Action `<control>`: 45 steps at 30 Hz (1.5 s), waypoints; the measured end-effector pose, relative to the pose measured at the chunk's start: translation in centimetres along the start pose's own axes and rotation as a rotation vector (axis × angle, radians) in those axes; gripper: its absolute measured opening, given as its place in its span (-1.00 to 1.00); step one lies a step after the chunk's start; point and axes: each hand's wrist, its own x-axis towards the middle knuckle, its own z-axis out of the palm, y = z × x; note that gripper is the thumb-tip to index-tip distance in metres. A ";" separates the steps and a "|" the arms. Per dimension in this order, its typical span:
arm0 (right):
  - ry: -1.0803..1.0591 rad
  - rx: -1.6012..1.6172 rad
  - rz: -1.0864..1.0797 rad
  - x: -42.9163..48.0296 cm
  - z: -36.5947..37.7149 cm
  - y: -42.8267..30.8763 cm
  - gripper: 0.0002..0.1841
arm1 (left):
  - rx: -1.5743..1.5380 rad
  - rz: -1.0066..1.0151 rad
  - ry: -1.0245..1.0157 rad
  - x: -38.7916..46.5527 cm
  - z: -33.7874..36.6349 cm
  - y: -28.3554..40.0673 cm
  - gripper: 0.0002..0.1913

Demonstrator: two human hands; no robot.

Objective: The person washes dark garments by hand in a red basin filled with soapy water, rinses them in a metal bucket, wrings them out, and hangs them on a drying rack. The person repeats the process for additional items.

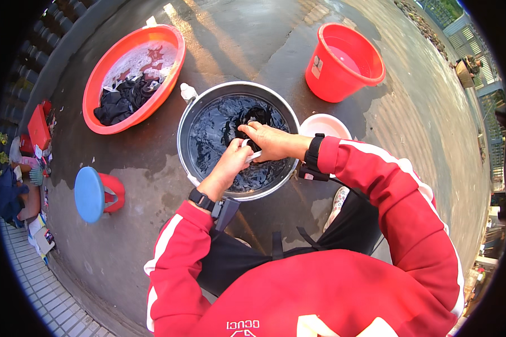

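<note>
A round metal basin of dark water stands on the floor before me. Over it, my left hand pinches a white band that seems to belong to a dark cloth item. My right hand lies across the same item, its fingers stretched toward the left; its palm side is hidden, so its grip is unclear. Just beyond my fingers, a black wet cloth shows partly above the water. Both wrists wear black straps with small devices.
A red oval tub with suds and dark clothes stands at far left. A white bottle is beside the basin. At right are a red bucket of water and a pale bowl. A blue-topped stool stands left.
</note>
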 end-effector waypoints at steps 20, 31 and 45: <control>-0.758 -0.201 -0.020 6.0 2.1 2.8 -0.34 | 0.655 0.373 0.766 -5.6 6.0 1.1 -0.83; -0.202 0.278 0.077 -0.8 -14.9 -5.4 -0.32 | 0.296 0.451 0.955 -14.4 10.6 2.0 -0.86; 0.125 0.366 0.293 -9.7 -37.3 -26.3 -0.37 | 0.158 0.227 1.036 -42.0 5.9 12.9 -0.88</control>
